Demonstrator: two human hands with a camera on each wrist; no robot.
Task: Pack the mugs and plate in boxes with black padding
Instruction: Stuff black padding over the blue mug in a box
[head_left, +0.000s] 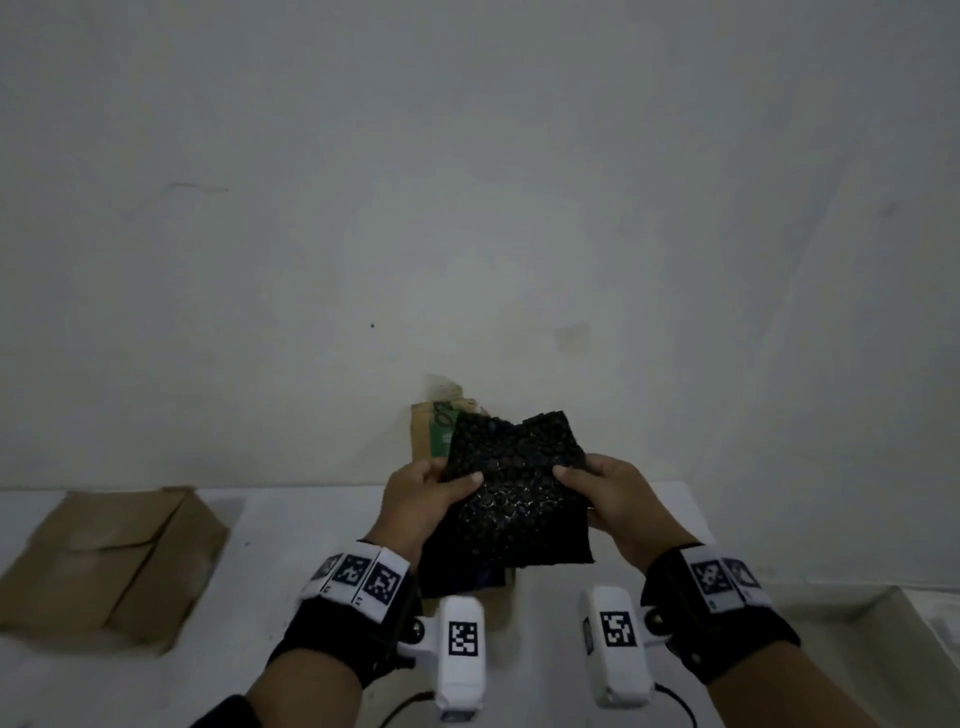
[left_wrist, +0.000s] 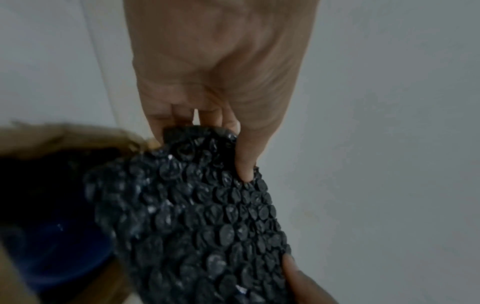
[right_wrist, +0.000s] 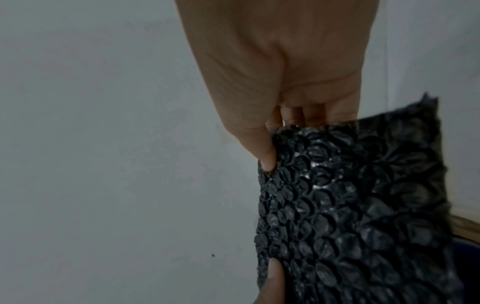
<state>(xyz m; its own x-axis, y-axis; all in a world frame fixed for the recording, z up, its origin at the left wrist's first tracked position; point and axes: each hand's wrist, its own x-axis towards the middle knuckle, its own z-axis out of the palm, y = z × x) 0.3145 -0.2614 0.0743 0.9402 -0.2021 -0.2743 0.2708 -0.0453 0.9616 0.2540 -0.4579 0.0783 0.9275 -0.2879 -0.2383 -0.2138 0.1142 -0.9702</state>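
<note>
Both hands hold a sheet of black bubble padding (head_left: 514, 483) up over an open cardboard box (head_left: 423, 431) at the table's back middle. My left hand (head_left: 431, 486) pinches its left edge, thumb on top, fingers behind. My right hand (head_left: 592, 483) pinches the right edge the same way. In the left wrist view the padding (left_wrist: 202, 216) hangs beside the box rim (left_wrist: 78, 131), and something dark blue (left_wrist: 59, 246) lies inside the box. The right wrist view shows the padding (right_wrist: 350, 205) with the thumb pressed into it. No mug or plate can be made out clearly.
A closed brown cardboard box (head_left: 111, 558) lies on the white table (head_left: 291, 519) at the left. The pale wall (head_left: 467, 208) stands right behind the open box. A white edge (head_left: 930, 618) shows at the far right.
</note>
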